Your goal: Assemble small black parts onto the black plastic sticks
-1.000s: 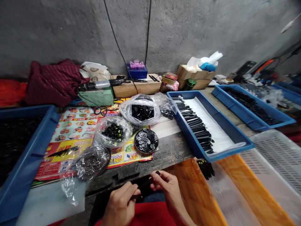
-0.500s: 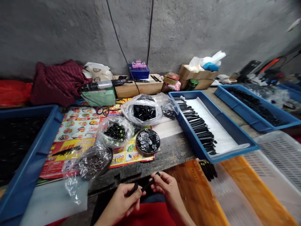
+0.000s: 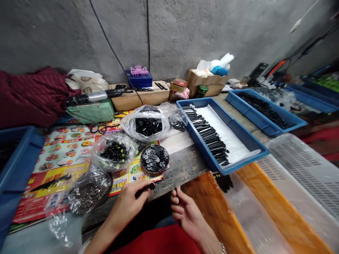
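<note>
My left hand [image 3: 129, 201] is over the table's front edge, just below a round dish [image 3: 142, 165] of small flat black and silvery discs. Its fingers are closed around a dark stick-like piece [image 3: 152, 186], whose rounded end shows; the rest is hidden. Lower and to the right, my right hand [image 3: 188, 213] has thumb and forefinger pinched at a small dark tip, too little of it visible to name. The other fingers curl inward. Left of the dish lie a plastic bag [image 3: 96, 158] of black and green bits and a bowl [image 3: 106, 183] of screws under clear plastic.
A blue tray [image 3: 238, 141] holds a row of black handle-like pieces on white paper. Another bag [image 3: 127, 123] of black parts stands behind the dish. Orange [image 3: 212, 208] and white crates [image 3: 304, 165] sit at right. A power tool [image 3: 95, 96] rests on a green box.
My hands have moved apart; the left has risen towards the dish with its dark piece. The dark piece between both hands no longer shows there. The view has turned right.
</note>
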A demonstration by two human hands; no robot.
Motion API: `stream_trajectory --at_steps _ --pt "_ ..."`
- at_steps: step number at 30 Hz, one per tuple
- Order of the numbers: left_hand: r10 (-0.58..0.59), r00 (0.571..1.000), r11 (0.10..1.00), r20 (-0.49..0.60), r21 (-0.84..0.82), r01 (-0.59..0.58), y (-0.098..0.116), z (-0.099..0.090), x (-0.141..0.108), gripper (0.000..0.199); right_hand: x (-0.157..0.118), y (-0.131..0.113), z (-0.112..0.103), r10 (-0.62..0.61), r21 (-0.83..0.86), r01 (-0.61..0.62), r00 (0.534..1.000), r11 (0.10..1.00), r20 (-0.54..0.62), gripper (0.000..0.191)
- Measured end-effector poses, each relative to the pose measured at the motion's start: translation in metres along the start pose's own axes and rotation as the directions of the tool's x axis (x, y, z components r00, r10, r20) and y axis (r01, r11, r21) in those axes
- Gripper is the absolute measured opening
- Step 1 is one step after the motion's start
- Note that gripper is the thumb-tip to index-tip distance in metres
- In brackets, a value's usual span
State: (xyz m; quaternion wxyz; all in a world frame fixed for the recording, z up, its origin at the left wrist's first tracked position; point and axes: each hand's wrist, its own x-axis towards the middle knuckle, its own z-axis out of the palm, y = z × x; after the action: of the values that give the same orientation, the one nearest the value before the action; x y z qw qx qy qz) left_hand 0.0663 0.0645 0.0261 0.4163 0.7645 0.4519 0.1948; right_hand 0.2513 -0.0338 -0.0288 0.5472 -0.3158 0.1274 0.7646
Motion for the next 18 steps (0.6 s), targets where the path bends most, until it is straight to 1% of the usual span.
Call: stream_trajectory --at_steps 3,6,8,11,15,18 --pt "0.144 0.981 0.977 -0.127 0.176 -0.121 -0.006 -0.004 0.022 0.023 -0.001 -0.001 -0.005 0.027 0.023 -0.028 0.999 0.999 0.045 0.037" --pt "0.197 0.965 0.937 -0.172 0.323 -0.134 -0.008 -0.005 0.04 0.025 -0.002 -0.002 -0.008 0.051 0.045 -0.055 0.995 0.997 0.082 0.037" --pt "0.194 0.966 0.914 -0.169 0.388 -0.116 -0.007 -0.003 0.048 0.027 -0.002 -0.002 -0.009 0.069 0.055 -0.075 0.992 0.996 0.105 0.037" --pt "0.175 0.973 0.894 -0.151 0.438 -0.093 -0.006 0.004 0.055 0.029 -0.003 -0.003 -0.009 0.085 0.06 -0.092 0.989 0.994 0.118 0.037" --pt "0.157 0.98 0.89 -0.122 0.448 -0.086 -0.005 0.013 0.057 0.026 -0.004 -0.001 -0.008 0.081 0.055 -0.087 0.991 0.995 0.103 0.037" --pt "0.159 0.982 0.896 -0.106 0.434 -0.098 -0.004 0.015 0.057 0.024 -0.002 0.001 -0.005 0.069 0.038 -0.072 0.994 0.997 0.09 0.038"
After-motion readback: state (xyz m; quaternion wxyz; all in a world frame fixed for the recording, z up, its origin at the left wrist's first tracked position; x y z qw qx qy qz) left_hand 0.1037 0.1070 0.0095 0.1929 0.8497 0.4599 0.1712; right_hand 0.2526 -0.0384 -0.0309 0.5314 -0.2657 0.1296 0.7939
